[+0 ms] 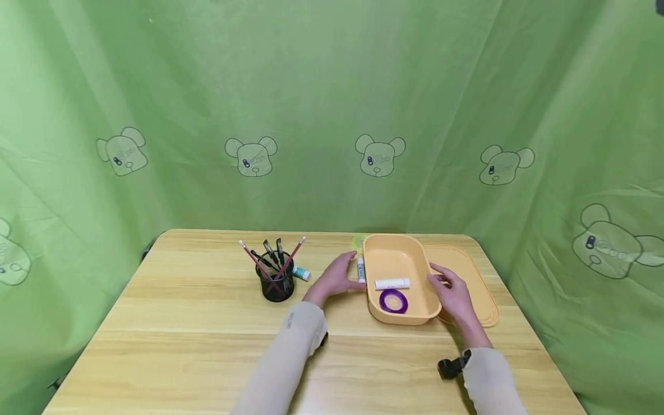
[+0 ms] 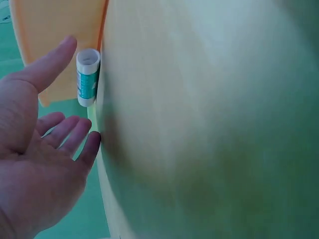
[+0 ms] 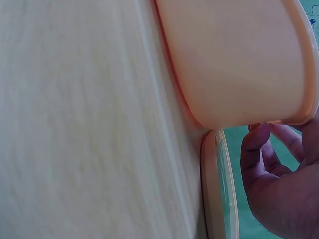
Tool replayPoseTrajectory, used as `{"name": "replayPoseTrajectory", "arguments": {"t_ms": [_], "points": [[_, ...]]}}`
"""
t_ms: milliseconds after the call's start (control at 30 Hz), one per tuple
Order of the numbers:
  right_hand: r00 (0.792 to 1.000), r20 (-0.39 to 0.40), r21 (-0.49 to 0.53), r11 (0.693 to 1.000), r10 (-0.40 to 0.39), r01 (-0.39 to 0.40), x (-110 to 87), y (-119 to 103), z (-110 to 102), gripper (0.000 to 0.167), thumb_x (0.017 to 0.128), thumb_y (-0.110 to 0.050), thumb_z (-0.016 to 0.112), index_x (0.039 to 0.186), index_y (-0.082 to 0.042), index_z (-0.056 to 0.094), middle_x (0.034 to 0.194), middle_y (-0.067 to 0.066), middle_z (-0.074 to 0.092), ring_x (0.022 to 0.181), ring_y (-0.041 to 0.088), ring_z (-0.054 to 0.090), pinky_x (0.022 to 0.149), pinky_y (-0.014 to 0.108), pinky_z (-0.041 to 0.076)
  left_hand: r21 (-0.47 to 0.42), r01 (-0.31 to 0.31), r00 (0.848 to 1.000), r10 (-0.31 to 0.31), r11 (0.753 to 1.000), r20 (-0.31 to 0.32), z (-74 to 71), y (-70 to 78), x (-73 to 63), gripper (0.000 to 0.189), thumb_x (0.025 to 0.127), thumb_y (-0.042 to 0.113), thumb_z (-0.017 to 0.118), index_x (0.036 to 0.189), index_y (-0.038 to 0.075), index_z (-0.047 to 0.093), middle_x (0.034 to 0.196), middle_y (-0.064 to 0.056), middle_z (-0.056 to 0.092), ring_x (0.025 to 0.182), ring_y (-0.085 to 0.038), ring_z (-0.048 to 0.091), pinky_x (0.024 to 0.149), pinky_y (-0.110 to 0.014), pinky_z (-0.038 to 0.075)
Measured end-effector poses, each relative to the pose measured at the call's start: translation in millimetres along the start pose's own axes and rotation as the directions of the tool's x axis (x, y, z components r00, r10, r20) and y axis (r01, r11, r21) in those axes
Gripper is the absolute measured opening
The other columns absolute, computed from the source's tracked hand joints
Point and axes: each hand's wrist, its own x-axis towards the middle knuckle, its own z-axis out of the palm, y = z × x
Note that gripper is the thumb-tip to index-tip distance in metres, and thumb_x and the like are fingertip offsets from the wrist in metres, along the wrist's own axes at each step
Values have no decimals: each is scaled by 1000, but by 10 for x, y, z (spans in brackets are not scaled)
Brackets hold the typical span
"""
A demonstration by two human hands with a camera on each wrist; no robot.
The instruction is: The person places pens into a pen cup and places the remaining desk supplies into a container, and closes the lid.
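Two sleeves [image 1: 285,360] [image 1: 490,377], two hands [image 1: 337,276] [image 1: 453,294], one box [image 1: 396,317]

Front tabletop [image 1: 171,351] leaves passage; left of the box [image 1: 394,262], a glue stick [image 1: 361,270] obstructs.

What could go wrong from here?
A glue stick lies right beside the left wall of the box, so the open left hand might knock it and set it rolling.
The white tube and purple tape lie loose inside, so they could slide if the right hand, at the right rim, tips the box.
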Motion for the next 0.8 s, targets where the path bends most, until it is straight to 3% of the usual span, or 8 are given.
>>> {"name": "replayPoseTrajectory", "arguments": {"t_ms": [167, 400, 800], "points": [[1000, 1, 24, 1000, 12, -12, 3, 11, 3, 54, 106, -36, 59, 153, -11, 51, 129, 22, 60, 95, 14, 62, 77, 21, 59, 63, 12, 1000, -13, 998, 23, 27, 19, 48, 109, 79, 33, 91, 164, 11, 26, 169, -12, 31, 156, -33, 29, 129, -47, 24], [1000, 5, 48, 999, 17, -17, 9, 14, -12, 55, 106, -37, 58, 154, -13, 50, 129, 20, 59, 98, 16, 63, 78, 21, 59, 188, -24, 999, 18, 982, 30, 25, 72, 81, 95, 83, 33, 87, 160, 9, 37, 162, -12, 43, 150, -31, 40, 127, -45, 31], [1000, 6, 30, 999, 14, -14, -1, 7, -10, 55, 106, -38, 59, 154, -12, 50, 130, 21, 60, 96, 15, 62, 76, 20, 58, 163, -14, 1000, 16, 987, -11, -38, 21, 40, 91, 74, 30, 95, 149, 6, 50, 135, -9, 56, 119, -22, 58, 115, -36, 47]]}}
